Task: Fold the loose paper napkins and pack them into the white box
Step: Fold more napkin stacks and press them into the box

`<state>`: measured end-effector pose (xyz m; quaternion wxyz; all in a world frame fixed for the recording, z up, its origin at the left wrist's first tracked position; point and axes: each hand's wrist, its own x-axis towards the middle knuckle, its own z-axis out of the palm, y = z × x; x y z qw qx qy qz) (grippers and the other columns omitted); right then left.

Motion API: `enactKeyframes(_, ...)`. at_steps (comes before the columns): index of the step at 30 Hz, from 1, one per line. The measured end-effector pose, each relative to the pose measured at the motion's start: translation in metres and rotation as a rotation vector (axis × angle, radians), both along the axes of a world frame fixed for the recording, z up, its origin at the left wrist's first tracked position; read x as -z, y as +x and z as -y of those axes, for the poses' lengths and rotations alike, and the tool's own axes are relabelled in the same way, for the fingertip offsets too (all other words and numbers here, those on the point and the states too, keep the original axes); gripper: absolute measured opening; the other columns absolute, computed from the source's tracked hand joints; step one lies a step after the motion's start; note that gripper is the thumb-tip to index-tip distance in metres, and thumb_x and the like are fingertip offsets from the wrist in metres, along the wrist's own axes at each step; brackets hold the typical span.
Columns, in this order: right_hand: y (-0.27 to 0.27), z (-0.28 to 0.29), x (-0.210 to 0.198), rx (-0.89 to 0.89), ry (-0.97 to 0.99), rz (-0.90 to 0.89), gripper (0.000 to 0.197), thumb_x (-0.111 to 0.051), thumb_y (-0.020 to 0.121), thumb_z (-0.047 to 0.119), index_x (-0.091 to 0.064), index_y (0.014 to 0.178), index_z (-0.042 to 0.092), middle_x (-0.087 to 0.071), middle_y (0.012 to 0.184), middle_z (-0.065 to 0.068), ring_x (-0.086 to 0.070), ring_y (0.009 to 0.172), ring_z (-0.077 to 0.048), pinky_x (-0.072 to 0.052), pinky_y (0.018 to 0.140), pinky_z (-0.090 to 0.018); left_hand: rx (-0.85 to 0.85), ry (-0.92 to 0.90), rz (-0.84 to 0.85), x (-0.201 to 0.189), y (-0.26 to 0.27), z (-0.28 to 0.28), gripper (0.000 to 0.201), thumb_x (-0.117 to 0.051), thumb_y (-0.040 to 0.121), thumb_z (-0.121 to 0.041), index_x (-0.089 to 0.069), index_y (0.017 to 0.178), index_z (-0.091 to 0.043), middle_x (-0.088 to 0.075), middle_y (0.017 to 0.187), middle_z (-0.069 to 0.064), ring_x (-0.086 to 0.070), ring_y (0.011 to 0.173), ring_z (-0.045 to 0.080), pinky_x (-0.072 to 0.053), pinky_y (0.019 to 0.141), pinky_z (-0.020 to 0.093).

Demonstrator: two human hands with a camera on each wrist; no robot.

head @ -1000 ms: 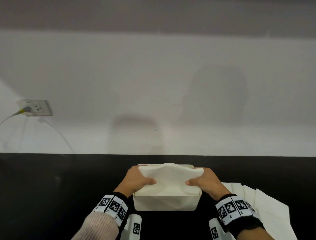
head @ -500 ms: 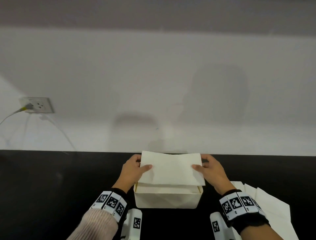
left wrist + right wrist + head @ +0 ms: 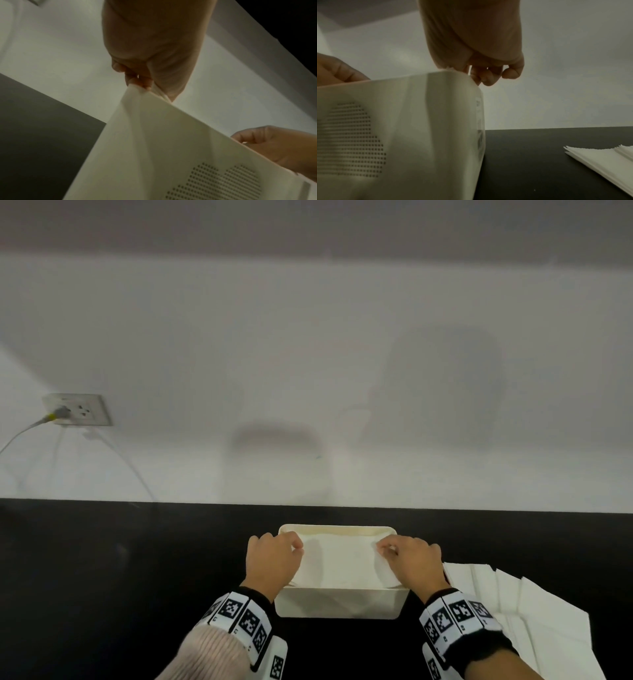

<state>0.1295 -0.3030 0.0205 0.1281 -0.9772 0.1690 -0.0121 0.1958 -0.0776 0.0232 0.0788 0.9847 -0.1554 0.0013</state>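
Note:
The white box [image 3: 339, 604] stands on the black table, its front wall facing me. A folded white napkin [image 3: 339, 563] lies inside it, just below the rim. My left hand [image 3: 294, 546] is at the box's left end and pinches the napkin's left edge [image 3: 137, 88] between curled fingers and thumb. At the right end, my right hand [image 3: 382, 549] pinches the napkin's right edge with fingers curled over the rim [image 3: 479, 75]. The box's perforated wall [image 3: 354, 140] fills the lower left of the right wrist view. What lies under the napkin is hidden.
A fanned pile of loose white napkins [image 3: 534, 621] lies on the black table [image 3: 120, 577] right of the box, and shows in the right wrist view as the pile [image 3: 607, 159]. A white wall with a socket and plugged cable [image 3: 77, 409] rises behind.
Half a second ago both hands held the napkin above the box. They have come down and towards me, and the napkin now lies inside the box.

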Motion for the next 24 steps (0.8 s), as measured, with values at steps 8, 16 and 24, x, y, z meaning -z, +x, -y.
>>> enactKeyframes(8, 0.0, -0.008, 0.004, -0.064, -0.222, -0.038, 0.033, -0.033, 0.098, 0.033, -0.06, 0.117, 0.039, -0.067, 0.106, 0.004, -0.053, 0.104, -0.016, -0.032, 0.091, -0.034, 0.053, 0.226, 0.069, 0.003, -0.003, 0.001, 0.035, -0.029, 0.1, -0.032, -0.06, 0.117, -0.032, -0.066, 0.1, -0.003, -0.047, 0.101, 0.017, -0.03, 0.093, 0.034)
enactKeyframes(16, -0.001, -0.009, -0.001, -0.121, -0.369, -0.093, 0.036, -0.038, 0.093, 0.018, -0.066, 0.114, 0.027, -0.057, 0.114, 0.002, -0.044, 0.108, -0.02, -0.032, 0.092, -0.033, 0.081, 0.337, 0.076, 0.001, -0.003, 0.005, 0.033, -0.041, 0.095, -0.017, -0.061, 0.119, -0.027, -0.051, 0.119, 0.003, -0.038, 0.115, 0.024, -0.027, 0.103, 0.039)
enactKeyframes(24, -0.022, 0.008, -0.026, -0.128, -0.121, -0.032, 0.038, -0.053, 0.089, 0.023, -0.055, 0.127, 0.029, -0.054, 0.12, -0.001, -0.044, 0.114, -0.019, -0.038, 0.096, -0.029, 0.081, 0.322, 0.095, -0.02, -0.013, 0.018, 0.033, -0.044, 0.092, -0.018, -0.06, 0.119, -0.024, -0.052, 0.117, 0.003, -0.039, 0.114, 0.024, -0.03, 0.101, 0.038)
